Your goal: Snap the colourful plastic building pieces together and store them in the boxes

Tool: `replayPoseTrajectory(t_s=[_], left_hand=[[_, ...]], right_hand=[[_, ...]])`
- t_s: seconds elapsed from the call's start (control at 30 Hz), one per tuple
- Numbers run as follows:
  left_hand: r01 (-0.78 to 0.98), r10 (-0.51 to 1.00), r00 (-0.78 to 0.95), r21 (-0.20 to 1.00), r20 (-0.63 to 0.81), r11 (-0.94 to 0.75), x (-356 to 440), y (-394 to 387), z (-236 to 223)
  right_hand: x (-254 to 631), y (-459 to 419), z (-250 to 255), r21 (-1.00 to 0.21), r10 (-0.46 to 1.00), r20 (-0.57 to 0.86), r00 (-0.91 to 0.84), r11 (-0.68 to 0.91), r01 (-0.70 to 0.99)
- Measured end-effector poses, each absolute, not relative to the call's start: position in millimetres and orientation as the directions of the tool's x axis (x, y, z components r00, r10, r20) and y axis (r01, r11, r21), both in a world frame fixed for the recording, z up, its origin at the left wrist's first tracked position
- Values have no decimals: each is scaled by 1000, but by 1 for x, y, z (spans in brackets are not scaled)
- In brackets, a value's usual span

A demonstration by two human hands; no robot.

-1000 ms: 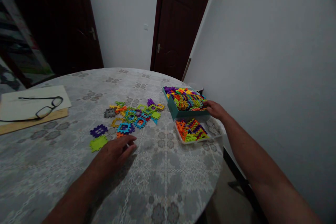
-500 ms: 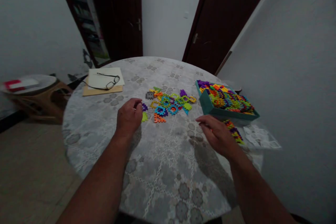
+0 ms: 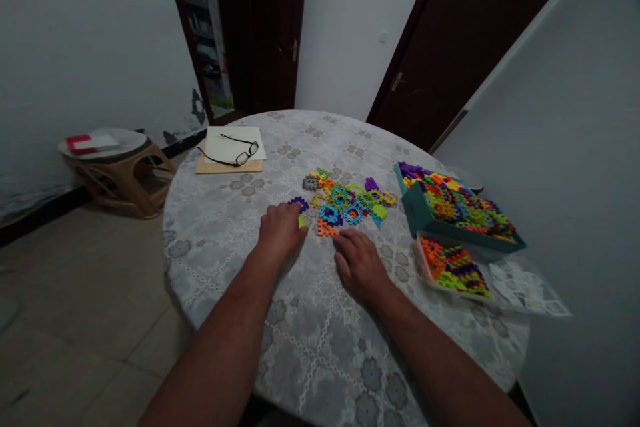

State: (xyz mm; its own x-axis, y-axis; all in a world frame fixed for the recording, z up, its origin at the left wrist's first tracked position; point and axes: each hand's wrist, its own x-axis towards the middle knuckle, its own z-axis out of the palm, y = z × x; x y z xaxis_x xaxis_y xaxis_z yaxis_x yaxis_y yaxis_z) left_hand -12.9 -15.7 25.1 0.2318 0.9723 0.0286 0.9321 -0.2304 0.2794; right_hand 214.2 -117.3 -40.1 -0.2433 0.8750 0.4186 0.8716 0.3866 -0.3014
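Observation:
On the table, my left hand [image 3: 281,232] is at the left edge of a pile of interlocking plastic pieces [image 3: 341,197]. Its thumb and index finger close around a yellow-green piece [image 3: 302,220], which the hand partly hides. A purple toothed piece [image 3: 299,203] lies just beyond those fingers. My right hand [image 3: 362,261] rests palm down in front of the pile, thumb apart from the fingers. Its fingertips touch or nearly touch the right corner of an orange triangular piece [image 3: 326,227]. Blue frame pieces [image 3: 329,214] lie behind the orange one.
A teal box [image 3: 423,210] full of colourful pieces stands at the right. Before it sits a clear plastic container [image 3: 453,267] of more pieces, beside a transparent bag [image 3: 530,287] of white shapes. Glasses [image 3: 242,158] lie on papers [image 3: 233,140] at the back left.
My right hand has moved left from near the boxes to the orange piece. My left hand has come over the yellow-green piece. The view has swung left, uncovering the clear container.

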Motion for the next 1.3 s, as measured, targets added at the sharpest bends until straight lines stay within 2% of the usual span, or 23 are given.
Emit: replayPoseTrajectory(t_s=[0.23, 0.37, 0.67, 1.07, 1.3], left_hand=[[837, 890, 451, 317, 63, -447, 5, -32, 21], [798, 858, 507, 336, 76, -501, 14, -40, 18], [618, 711, 697, 429, 89, -659, 33, -51, 8], [564, 730, 665, 533, 158, -630, 36, -57, 1], [597, 801, 583, 596, 138, -537, 29, -45, -5]], right_hand=[[217, -111, -29, -304, 885, 382, -266, 392, 868], [224, -108, -23, -329, 877, 392, -279, 417, 847], [244, -103, -25, -352, 884, 435, -172, 342, 871], [247, -100, -28, -348, 874, 457, -165, 346, 871], [246, -98, -31, -359, 874, 459, -158, 345, 867]])
